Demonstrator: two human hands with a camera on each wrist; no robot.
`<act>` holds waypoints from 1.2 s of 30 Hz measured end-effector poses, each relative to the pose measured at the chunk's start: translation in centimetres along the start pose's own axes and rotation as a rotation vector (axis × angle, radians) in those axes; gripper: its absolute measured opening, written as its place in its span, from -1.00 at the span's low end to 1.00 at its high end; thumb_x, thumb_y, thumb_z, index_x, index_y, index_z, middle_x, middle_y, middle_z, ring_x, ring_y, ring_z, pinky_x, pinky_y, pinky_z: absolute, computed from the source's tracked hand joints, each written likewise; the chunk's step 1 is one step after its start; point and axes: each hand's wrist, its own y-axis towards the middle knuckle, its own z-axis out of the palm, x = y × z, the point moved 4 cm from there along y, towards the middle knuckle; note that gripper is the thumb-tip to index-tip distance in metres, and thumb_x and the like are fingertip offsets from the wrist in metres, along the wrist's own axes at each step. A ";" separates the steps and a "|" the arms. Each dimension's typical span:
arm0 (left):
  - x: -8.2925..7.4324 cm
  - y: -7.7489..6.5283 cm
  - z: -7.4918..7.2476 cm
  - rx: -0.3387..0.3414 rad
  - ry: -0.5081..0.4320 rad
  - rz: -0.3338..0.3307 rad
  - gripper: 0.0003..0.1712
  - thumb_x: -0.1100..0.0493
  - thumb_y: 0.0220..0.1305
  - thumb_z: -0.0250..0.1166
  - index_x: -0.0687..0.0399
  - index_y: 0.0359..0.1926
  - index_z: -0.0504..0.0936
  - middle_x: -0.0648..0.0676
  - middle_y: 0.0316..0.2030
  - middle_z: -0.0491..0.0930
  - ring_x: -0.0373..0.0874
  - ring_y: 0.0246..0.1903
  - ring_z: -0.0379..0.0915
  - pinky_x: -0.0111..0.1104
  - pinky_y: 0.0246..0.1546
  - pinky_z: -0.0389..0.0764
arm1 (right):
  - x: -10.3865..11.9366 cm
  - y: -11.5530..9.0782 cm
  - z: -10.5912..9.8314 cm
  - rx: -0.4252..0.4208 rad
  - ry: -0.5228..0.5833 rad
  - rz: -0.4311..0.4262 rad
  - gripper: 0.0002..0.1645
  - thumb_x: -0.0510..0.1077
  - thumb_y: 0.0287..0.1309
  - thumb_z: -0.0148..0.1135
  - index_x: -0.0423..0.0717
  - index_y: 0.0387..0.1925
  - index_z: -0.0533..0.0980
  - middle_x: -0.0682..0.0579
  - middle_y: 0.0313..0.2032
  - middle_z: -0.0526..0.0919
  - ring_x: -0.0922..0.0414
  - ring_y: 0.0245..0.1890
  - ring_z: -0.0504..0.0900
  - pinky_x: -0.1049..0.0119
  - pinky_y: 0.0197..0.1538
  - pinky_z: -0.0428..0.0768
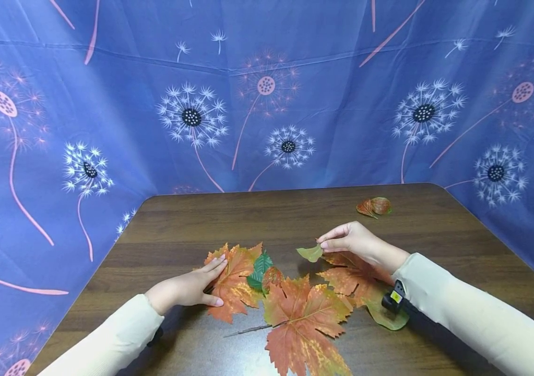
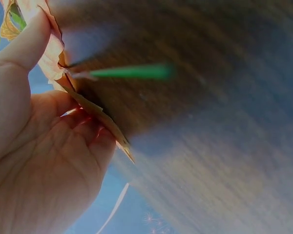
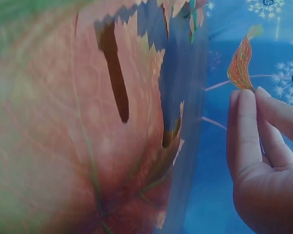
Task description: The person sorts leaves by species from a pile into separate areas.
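Note:
My left hand [image 1: 191,287] rests on a large orange artificial maple leaf [image 1: 236,277], its index and middle fingers extended and its thumb spread. In the left wrist view, the other fingers lie along that leaf's edge, and a green-tipped stem [image 2: 132,72] sticks out past it. Between thumb and fingertips, my right hand [image 1: 358,243] pinches a small leaf [image 1: 311,254] by its end, above the table. Its face shows yellowish green in the head view; reddish orange with pale veins shows in the right wrist view. Under the right hand lies another large orange maple leaf [image 1: 348,277].
A third orange maple leaf [image 1: 306,324] lies at the front middle of the wooden table [image 1: 177,224], stem leftward. Beside it are a green leaf [image 1: 259,266] and a small reddish leaf [image 1: 272,277]. Small red-brown leaves [image 1: 375,206] lie at the back right; a green leaf [image 1: 386,316] is under the right wrist.

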 end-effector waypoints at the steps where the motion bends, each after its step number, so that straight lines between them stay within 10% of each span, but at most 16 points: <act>1: 0.0 0.0 0.0 -0.001 -0.001 -0.001 0.07 -0.10 0.20 0.31 0.22 0.52 -0.08 0.24 0.53 -0.20 0.23 0.48 -0.18 0.13 0.35 0.13 | 0.0 0.1 -0.2 -0.004 -0.002 -0.005 -0.55 -0.27 0.13 0.34 -0.56 -0.03 0.53 -0.23 -0.03 0.68 0.23 -0.19 0.72 0.15 0.05 0.62; 36: 0.2 0.0 0.2 -0.014 -0.022 0.001 0.08 -0.12 0.19 0.32 0.21 0.52 -0.06 0.24 0.53 -0.18 0.26 0.47 -0.15 0.14 0.35 0.12 | -1.2 0.3 -3.9 -0.156 -0.017 0.023 -0.52 -0.22 0.24 0.25 -0.50 0.08 0.48 -0.04 -0.08 0.72 0.23 -0.17 0.73 0.09 0.13 0.56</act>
